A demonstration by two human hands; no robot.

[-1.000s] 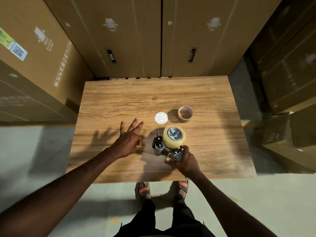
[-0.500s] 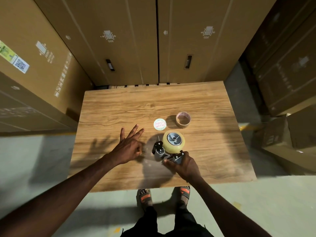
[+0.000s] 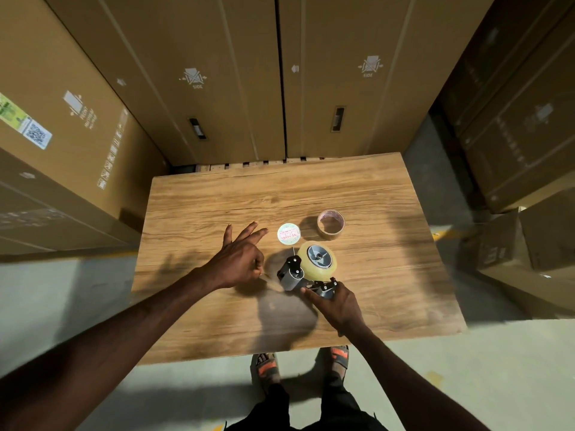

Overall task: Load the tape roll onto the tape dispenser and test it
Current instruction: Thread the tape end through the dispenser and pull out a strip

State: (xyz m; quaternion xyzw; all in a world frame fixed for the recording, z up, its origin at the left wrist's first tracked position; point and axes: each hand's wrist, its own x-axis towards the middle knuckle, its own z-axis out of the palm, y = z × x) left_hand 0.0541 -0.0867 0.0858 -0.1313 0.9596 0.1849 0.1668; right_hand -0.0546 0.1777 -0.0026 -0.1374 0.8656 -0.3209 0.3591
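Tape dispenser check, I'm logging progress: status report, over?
Right hand grips tape dispenser handle. Tape roll seated on hub. Left hand pinching near front, contents unclear. Nothing blocking.

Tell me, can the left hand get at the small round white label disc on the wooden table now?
Probably yes. The left hand lies on the wooden table just left of the small round white label disc, with bare wood between them and nothing visible in its fingers.

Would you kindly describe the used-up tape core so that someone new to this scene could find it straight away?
Start at the wooden table set against the tall cardboard boxes. Just beyond the tape dispenser with its full yellowish roll, toward the boxes, lie two small round things. The empty tape core is the right-hand one: a hollow brown cardboard ring, unlike the flat white printed disc to its left.
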